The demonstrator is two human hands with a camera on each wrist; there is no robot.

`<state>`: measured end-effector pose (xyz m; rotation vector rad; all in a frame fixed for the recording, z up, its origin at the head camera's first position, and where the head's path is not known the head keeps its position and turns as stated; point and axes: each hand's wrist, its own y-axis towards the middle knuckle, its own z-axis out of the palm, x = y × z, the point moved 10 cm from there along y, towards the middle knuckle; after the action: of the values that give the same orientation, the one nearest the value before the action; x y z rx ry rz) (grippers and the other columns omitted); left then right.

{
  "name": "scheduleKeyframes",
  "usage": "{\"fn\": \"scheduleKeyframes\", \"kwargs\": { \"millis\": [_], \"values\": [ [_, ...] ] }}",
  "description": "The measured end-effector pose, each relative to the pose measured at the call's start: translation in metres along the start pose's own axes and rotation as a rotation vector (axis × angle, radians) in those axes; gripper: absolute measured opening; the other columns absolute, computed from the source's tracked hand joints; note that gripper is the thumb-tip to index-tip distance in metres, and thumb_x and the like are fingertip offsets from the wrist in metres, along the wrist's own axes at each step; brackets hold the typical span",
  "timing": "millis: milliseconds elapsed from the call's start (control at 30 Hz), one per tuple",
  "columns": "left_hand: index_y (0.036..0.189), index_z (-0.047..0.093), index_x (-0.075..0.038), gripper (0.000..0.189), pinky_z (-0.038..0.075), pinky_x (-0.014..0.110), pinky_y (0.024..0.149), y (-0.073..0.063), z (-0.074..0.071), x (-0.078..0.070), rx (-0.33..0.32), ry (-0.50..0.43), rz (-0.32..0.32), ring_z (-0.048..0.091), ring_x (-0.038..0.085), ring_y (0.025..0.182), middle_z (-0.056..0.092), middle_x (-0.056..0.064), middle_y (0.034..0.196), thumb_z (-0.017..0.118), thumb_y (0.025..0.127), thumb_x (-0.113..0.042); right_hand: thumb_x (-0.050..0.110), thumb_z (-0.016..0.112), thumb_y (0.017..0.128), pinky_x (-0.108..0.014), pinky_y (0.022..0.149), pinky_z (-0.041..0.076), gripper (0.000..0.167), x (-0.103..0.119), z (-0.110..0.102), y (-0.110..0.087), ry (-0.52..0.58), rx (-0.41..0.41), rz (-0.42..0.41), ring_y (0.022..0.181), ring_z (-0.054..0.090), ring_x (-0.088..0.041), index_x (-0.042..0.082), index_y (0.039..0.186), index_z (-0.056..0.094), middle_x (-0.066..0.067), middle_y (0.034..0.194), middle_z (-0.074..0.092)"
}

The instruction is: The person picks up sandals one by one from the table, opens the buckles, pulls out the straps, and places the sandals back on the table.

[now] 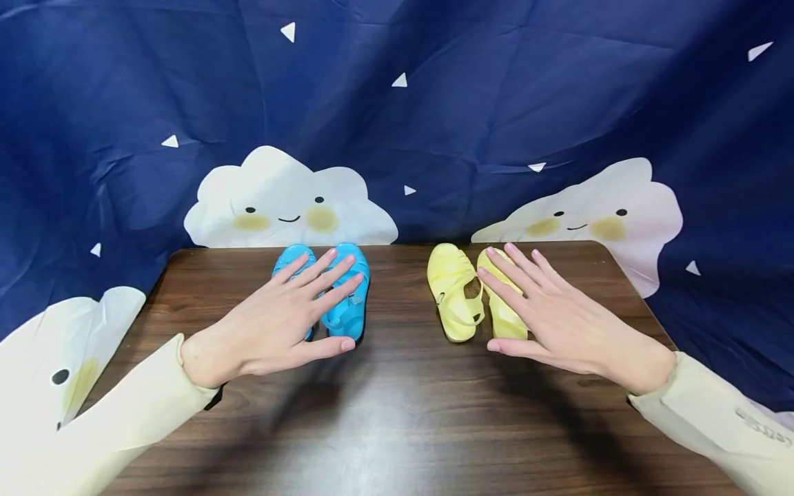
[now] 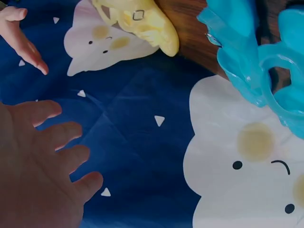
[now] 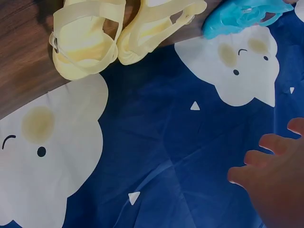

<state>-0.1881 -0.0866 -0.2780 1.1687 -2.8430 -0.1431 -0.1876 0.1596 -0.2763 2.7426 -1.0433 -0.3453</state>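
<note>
A pair of blue sandals stands side by side at the far edge of the table, left of the middle. Over them my left hand is held with straight, spread fingers, hiding much of the pair. To the right is a pair of yellow sandals with ankle straps and small buckles. My right hand, fingers also spread, is above the right yellow sandal and partly covers it. In the wrist views, both the left hand and the right hand hold nothing and appear apart from the sandals.
The dark wood-grain table has rounded far corners. Directly behind it hangs a navy cloth printed with smiling white clouds and small white triangles. Shadows of both arms fall on the tabletop.
</note>
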Motion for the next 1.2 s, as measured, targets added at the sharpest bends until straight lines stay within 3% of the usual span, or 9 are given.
{"fn": "scheduleKeyframes", "kwargs": {
  "millis": [333,533,700,933,1033,1200],
  "values": [
    [0.154,0.020,-0.024,0.078,0.007,0.046,0.122,0.010,0.001,-0.006,-0.027,-0.016,-0.013,0.006,0.021,0.151,0.010,-0.002,0.163,0.032,0.093,-0.070,0.059,0.061,0.086,-0.040,0.123,0.002,0.090,-0.004,-0.004,-0.004,0.021,-0.043,0.016,0.149,0.017,-0.033,0.010,0.153,0.026,-0.017,0.159,0.023],
    [0.155,0.020,-0.024,0.077,0.011,0.046,0.121,0.018,-0.003,-0.012,-0.098,-0.033,-0.008,0.007,0.020,0.151,0.012,-0.001,0.163,0.033,0.094,-0.069,0.058,0.059,0.088,-0.039,0.123,0.004,0.086,-0.006,-0.006,-0.007,0.032,-0.071,0.016,0.147,0.020,-0.035,0.009,0.152,0.028,-0.019,0.157,0.026],
    [0.154,0.022,-0.022,0.075,0.014,0.044,0.121,0.023,-0.004,-0.010,-0.168,-0.076,-0.044,0.009,0.018,0.151,0.016,-0.002,0.162,0.034,0.095,-0.066,0.056,0.057,0.090,-0.037,0.123,0.005,0.081,-0.008,-0.008,-0.009,0.049,-0.099,0.017,0.147,0.022,-0.035,0.008,0.150,0.031,-0.019,0.155,0.029],
    [0.151,0.032,-0.016,0.061,0.024,0.052,0.115,0.029,-0.003,-0.007,-0.297,-0.295,-0.123,0.018,0.024,0.149,0.026,0.004,0.158,0.039,0.101,-0.050,0.061,0.040,0.096,-0.029,0.122,0.012,0.073,-0.017,-0.012,-0.015,0.103,-0.209,0.048,0.144,0.025,-0.038,0.006,0.144,0.042,-0.019,0.150,0.037],
    [0.149,0.036,-0.015,0.057,0.027,0.051,0.114,0.034,0.002,-0.004,-0.334,-0.425,-0.169,0.022,0.023,0.148,0.030,0.001,0.156,0.038,0.102,-0.047,0.057,0.043,0.097,-0.032,0.121,0.018,0.069,-0.024,-0.014,-0.019,0.141,-0.254,0.080,0.142,0.026,-0.040,0.005,0.141,0.046,-0.019,0.148,0.039],
    [0.146,0.040,-0.016,0.052,0.032,0.040,0.114,0.043,0.014,0.003,-0.382,-0.639,-0.269,0.035,0.016,0.140,0.039,-0.001,0.150,0.036,0.103,-0.045,0.050,0.053,0.095,-0.038,0.118,0.024,0.064,-0.037,-0.015,-0.029,0.219,-0.327,0.161,0.139,0.031,-0.041,0.003,0.137,0.049,-0.018,0.145,0.041]
  ]
}}
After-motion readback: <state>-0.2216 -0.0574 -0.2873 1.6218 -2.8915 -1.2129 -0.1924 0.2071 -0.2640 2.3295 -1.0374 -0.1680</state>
